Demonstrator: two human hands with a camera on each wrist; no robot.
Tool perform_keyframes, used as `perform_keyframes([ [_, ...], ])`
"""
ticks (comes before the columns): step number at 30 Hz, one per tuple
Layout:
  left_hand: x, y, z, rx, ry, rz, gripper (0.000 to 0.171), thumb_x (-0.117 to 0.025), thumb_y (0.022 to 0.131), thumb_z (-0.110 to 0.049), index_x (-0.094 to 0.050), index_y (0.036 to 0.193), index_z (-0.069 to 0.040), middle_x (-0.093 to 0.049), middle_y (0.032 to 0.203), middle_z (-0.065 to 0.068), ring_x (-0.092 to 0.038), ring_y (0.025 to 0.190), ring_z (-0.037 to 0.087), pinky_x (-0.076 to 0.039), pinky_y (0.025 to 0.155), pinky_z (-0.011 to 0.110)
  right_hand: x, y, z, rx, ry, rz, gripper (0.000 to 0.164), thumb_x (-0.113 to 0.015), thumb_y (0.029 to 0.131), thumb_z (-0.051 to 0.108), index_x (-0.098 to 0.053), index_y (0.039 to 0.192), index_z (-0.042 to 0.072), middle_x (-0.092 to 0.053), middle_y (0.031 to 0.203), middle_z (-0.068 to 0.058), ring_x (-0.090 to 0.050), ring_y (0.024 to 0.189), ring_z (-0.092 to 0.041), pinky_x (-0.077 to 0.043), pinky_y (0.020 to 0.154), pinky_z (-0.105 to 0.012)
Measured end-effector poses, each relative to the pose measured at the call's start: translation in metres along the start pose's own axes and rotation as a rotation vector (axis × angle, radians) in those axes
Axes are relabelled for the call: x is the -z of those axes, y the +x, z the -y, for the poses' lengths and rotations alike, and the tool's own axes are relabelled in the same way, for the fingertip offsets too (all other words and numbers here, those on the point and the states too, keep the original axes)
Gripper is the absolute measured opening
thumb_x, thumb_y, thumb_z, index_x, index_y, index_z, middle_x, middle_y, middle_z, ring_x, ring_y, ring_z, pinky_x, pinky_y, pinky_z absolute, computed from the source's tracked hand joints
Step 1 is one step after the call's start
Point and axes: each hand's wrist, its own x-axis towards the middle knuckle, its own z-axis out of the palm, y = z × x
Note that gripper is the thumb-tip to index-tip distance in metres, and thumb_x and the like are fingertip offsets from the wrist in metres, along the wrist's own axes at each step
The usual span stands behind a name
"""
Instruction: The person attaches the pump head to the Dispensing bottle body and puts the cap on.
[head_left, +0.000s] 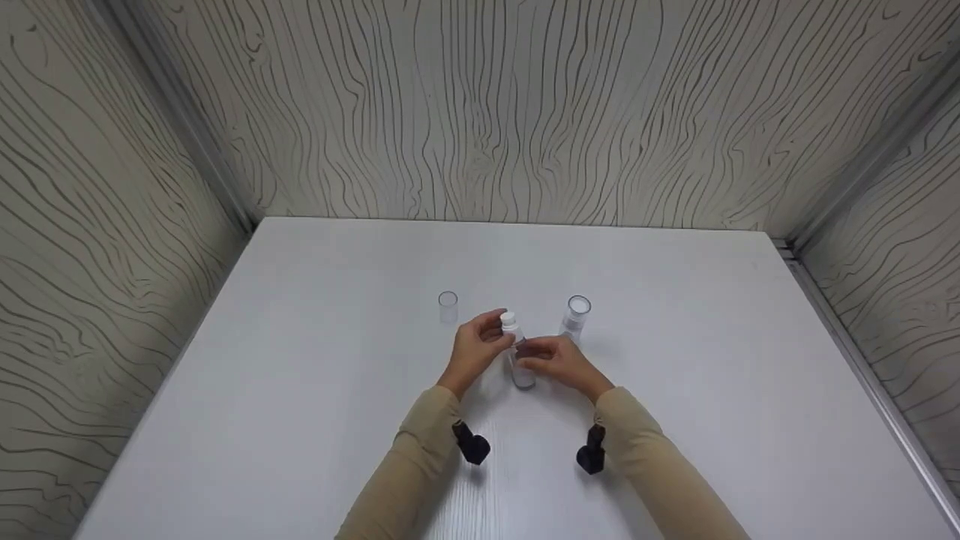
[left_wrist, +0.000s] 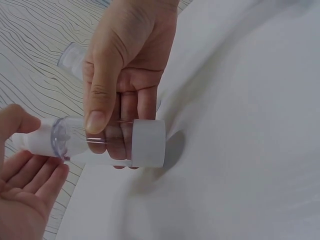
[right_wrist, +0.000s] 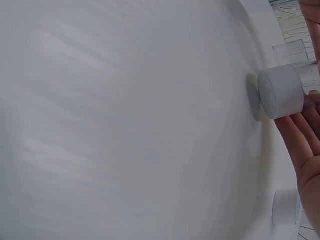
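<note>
Between the two hands is a pump bottle with a clear body (left_wrist: 77,150), a white base (left_wrist: 149,143) and a white top (head_left: 509,319). My left hand (head_left: 474,346) pinches the white top section between thumb and fingers. Lower down, my right hand (head_left: 561,361) grips the clear body, thumb on one side and fingers behind it. The bottle leans in the head view, its base close over the table. In the right wrist view the base (right_wrist: 282,92) shows beside the right hand's fingers, while most of the body is hidden.
A small clear cap (head_left: 448,307) stands on the white table (head_left: 337,315) beyond the left hand. Behind the right hand is a second clear container (head_left: 576,311), its lower part covered by that hand. Patterned panels (head_left: 480,112) enclose the back and sides.
</note>
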Motion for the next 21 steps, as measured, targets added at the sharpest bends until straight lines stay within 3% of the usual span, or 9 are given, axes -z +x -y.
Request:
perform_keyframes([
  [11,0.0002,0.0003,-0.0002,0.017,-0.002,-0.037,0.046,-0.069,0.086,-0.01,-0.056,0.129,0.002,-0.065,0.124,0.023,-0.064,0.116,0.031,-0.056,0.097,0.03,0.0007,-0.0006,-0.0013,0.005,0.006,-0.009,0.038,-0.066,0.09,0.012,-0.06,0.119,-0.012,-0.065,0.117,-0.031,-0.063,0.113,-0.043,-0.055,0.091,-0.018],
  [21,-0.0038,0.0003,0.0,0.044,0.034,-0.138,0.048,-0.081,0.077,-0.023,-0.064,0.117,-0.001,-0.07,0.113,0.017,-0.068,0.107,0.026,-0.057,0.094,0.029,-0.0006,0.0017,-0.0037,0.053,-0.036,-0.027,0.036,-0.067,0.089,0.009,-0.062,0.116,-0.014,-0.067,0.112,-0.031,-0.065,0.107,-0.044,-0.052,0.087,-0.009],
])
